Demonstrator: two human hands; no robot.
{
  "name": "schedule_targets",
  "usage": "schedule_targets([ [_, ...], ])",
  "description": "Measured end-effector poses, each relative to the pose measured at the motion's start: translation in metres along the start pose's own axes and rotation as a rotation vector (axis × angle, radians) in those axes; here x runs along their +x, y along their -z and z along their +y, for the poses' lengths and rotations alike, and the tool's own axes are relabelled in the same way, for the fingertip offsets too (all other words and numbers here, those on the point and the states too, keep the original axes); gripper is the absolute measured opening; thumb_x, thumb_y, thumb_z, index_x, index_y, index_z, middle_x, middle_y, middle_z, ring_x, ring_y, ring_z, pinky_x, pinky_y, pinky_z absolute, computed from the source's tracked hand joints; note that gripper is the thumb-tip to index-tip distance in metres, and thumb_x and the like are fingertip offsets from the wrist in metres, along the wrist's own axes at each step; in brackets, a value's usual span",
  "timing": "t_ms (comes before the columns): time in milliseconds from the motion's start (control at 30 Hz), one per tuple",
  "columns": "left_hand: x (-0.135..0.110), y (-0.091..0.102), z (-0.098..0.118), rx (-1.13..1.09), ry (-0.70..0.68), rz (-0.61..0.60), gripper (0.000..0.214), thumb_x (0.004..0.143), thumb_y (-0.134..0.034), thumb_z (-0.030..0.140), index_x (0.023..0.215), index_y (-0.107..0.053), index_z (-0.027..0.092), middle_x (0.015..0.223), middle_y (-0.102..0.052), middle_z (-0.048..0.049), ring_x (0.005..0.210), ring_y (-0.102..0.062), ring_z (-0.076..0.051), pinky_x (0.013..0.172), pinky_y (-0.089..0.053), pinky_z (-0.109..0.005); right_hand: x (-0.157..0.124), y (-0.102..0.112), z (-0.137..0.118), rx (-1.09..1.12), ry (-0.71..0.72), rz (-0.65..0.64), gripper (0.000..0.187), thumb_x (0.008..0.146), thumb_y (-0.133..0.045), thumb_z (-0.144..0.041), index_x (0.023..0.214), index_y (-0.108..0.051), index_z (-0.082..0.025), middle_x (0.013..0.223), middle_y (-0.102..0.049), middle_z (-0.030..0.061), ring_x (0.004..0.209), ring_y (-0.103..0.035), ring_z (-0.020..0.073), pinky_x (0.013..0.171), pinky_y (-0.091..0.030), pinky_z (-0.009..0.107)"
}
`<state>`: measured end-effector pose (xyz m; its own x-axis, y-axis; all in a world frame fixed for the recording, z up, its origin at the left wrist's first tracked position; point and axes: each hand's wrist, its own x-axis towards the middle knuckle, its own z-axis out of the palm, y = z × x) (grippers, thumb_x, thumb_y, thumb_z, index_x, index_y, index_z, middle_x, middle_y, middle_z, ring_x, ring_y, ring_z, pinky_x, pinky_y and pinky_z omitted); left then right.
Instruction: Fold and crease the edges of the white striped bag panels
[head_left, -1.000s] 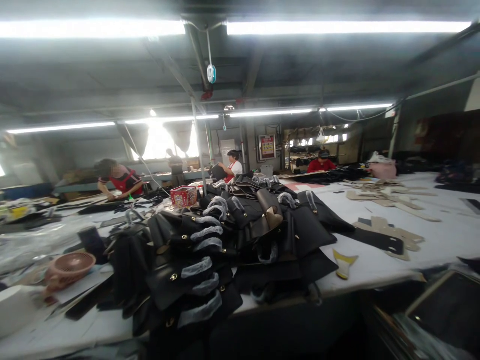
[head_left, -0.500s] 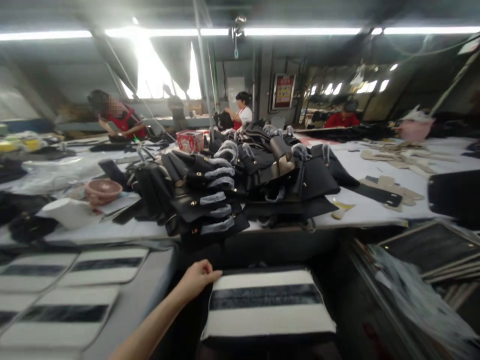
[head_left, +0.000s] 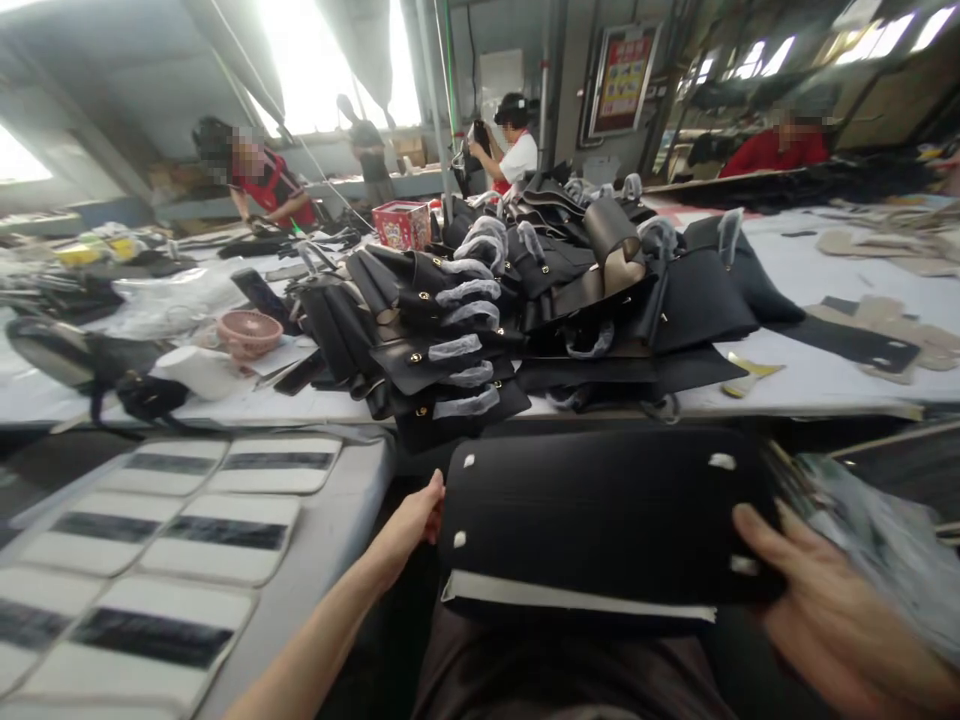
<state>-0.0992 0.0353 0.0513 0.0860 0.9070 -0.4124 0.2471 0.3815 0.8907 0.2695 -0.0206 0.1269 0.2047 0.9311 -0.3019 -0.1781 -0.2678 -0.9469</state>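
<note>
Black panel (head_left: 600, 510), dotted with small white tabs, sits low in front of the person, held flat between both hands. Left hand (head_left: 415, 520) curls closed on its left edge; right hand (head_left: 814, 590), blurred, clamps the right end, thumb on top. Beyond it, a heap of black handbags (head_left: 480, 320) covers the counter (head_left: 810, 385); striped pads (head_left: 187, 530) lie in rows to the left.

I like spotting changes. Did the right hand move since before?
Yes. The right hand has come in from the right, below the table, and now grips the right end of the panel, which was bare before.
</note>
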Motion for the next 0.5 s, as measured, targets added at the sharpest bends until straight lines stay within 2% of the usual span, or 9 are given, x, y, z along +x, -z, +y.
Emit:
schedule_targets([
  [33,-0.008,0.0,0.0,-0.072,0.014,-0.015,0.073,0.081,-0.034,0.082,0.086,-0.063,0.015,0.072,-0.061,-0.0032,0.06,-0.054,-0.013,0.053,-0.04,-0.023,-0.002,-0.01,0.009,0.083,-0.078,-0.036,0.058,0.086,-0.066,-0.051,0.14,-0.049,-0.038,0.132,-0.062,0.0049,0.113,-0.063,0.028,0.089,-0.058,0.038],
  [100,-0.025,-0.003,-0.003,-0.189,0.028,-0.025,0.064,0.081,-0.045,0.078,0.089,-0.063,0.016,0.08,-0.062,-0.0037,0.067,-0.055,-0.014,0.059,-0.042,-0.024,-0.007,-0.023,0.026,0.24,-0.23,-0.098,0.061,0.085,-0.068,-0.048,0.142,-0.046,-0.038,0.133,-0.062,0.0047,0.115,-0.062,0.0286,0.09,-0.058,0.04],
  [167,-0.04,-0.007,-0.01,-0.235,0.023,0.016,0.05,0.081,-0.06,0.067,0.088,-0.062,0.017,0.079,-0.06,-0.0009,0.069,-0.053,-0.013,0.063,-0.042,-0.023,-0.01,-0.025,0.04,0.298,-0.296,-0.114,0.06,0.085,-0.069,-0.045,0.141,-0.048,-0.035,0.133,-0.062,0.0055,0.117,-0.061,0.0289,0.091,-0.058,0.039],
  [233,-0.05,-0.011,-0.016,-0.254,0.025,0.062,0.042,0.081,-0.065,0.059,0.086,-0.062,0.017,0.077,-0.059,0.0004,0.07,-0.051,-0.013,0.065,-0.041,-0.022,-0.009,-0.017,0.049,0.258,-0.289,-0.096,0.058,0.084,-0.072,-0.043,0.138,-0.053,-0.032,0.133,-0.062,0.0059,0.117,-0.061,0.0292,0.091,-0.058,0.038],
  [333,-0.05,-0.014,-0.019,-0.289,0.06,0.084,0.039,0.084,-0.064,0.055,0.092,-0.065,0.017,0.082,-0.062,-0.0014,0.075,-0.054,-0.014,0.068,-0.043,-0.024,0.0,-0.003,0.057,0.135,-0.269,-0.076,0.057,0.08,-0.075,-0.044,0.132,-0.058,-0.028,0.13,-0.064,0.0069,0.115,-0.062,0.0309,0.09,-0.059,0.038],
  [433,-0.038,-0.014,-0.018,-0.269,0.052,0.105,0.045,0.08,-0.07,0.052,0.109,-0.064,0.018,0.082,-0.061,-0.0006,0.08,-0.057,-0.016,0.07,-0.043,-0.023,0.013,0.004,0.057,0.035,-0.259,-0.051,0.062,0.078,-0.076,-0.048,0.132,-0.058,-0.024,0.125,-0.067,0.0089,0.111,-0.064,0.0311,0.091,-0.059,0.038],
  [500,-0.031,-0.013,-0.016,-0.233,0.023,0.131,0.054,0.077,-0.073,0.052,0.12,-0.061,0.02,0.079,-0.056,0.002,0.075,-0.055,-0.013,0.066,-0.041,-0.022,0.021,0.005,0.054,-0.008,-0.24,-0.025,0.069,0.075,-0.078,-0.05,0.135,-0.054,-0.024,0.121,-0.069,0.0093,0.109,-0.066,0.0306,0.091,-0.058,0.036],
])
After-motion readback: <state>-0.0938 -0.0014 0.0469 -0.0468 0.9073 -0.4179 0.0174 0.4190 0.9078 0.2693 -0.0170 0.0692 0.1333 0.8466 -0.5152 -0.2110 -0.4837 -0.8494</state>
